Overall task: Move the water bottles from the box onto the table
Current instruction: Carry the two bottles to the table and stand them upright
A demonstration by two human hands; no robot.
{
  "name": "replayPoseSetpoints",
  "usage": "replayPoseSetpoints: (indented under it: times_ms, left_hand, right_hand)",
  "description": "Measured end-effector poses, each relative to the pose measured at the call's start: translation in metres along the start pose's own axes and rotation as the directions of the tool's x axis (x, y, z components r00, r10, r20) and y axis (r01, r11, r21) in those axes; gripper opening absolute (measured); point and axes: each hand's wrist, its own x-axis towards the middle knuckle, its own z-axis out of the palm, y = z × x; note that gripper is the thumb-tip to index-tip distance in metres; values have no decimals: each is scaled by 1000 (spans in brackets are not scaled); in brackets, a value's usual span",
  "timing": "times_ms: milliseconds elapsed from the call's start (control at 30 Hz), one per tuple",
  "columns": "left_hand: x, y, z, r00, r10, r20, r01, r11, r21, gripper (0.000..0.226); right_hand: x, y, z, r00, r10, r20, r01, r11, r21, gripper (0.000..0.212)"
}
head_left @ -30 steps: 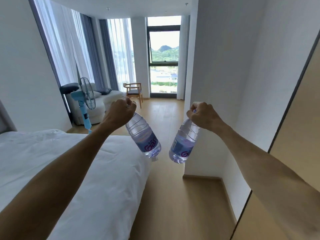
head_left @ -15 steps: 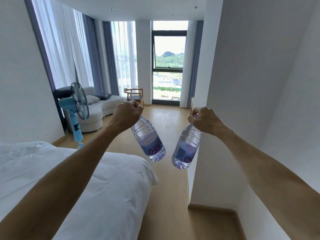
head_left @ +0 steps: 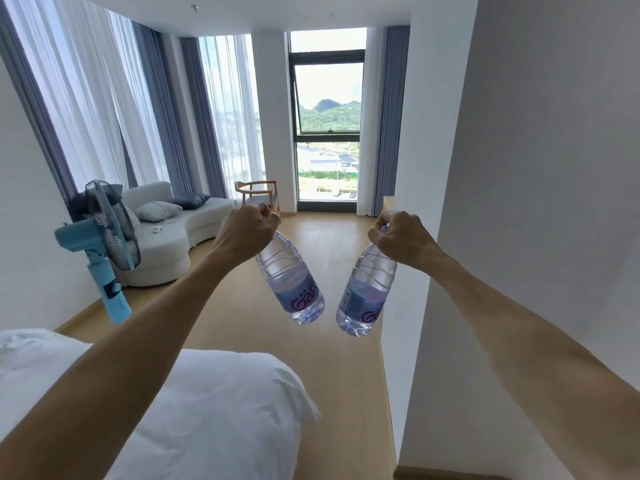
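1. Fingers first: the left hand [head_left: 246, 231], just left of centre frame, has its fingers curled tight round the cap end of one water bottle [head_left: 290, 278], and the right hand [head_left: 401, 239], right of centre, does the same with the second bottle [head_left: 367, 289]. Both caps are buried in the fists, so I can't tell which fingers are actually carrying the load

2. Both bottles dangle from their necks in mid-air in the middle of the frame, bottoms tilted in toward each other, close but apart

3. Handling guess: they look full, so fairly heavy for a neck pinch and they'll swing like little pendulums. The thin clear plastic with ribs will dent if squeezed hard mid-body, and the purple label band looks smooth, maybe a bit slippery

4. The neck under the cap is the stiffest bit, so that hold is fine for carrying. For setting them down I'd shift lower to the ribbed shoulder so they land upright on their bases

5. Further out: white bed [head_left: 221, 410] lower left, blue fan [head_left: 104, 244] at left, sofa [head_left: 166, 233] behind it, white wall [head_left: 519, 202] filling the right side

6. No box in view, and a wooden edge [head_left: 388, 202] peeking past the wall might be the table, can't say for sure
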Motion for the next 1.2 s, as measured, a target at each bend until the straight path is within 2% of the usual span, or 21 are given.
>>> replayPoseSetpoints:
  times_ms: [467, 900, 1067, 1200]
  left_hand:
    - [231, -70, 118, 997, -62, -52, 64, 997, 44, 31]
    - [463, -196, 258, 997, -66, -34, 66, 998, -12, 28]
    - [568, -235, 305, 998, -52, -23, 51, 999, -14, 22]
    - [641, -261, 349, 998, -51, -26, 50, 999, -21, 23]
  right_hand:
    - [250, 118, 79, 1000, -23, -11, 23, 999, 34, 12]
    - [484, 233, 191, 998, 10, 56, -11, 1000, 15, 12]
    - [579, 271, 221, 999, 38, 17, -39, 999, 31, 20]
    - [647, 310, 243, 997, 74, -2, -74, 997, 16, 13]
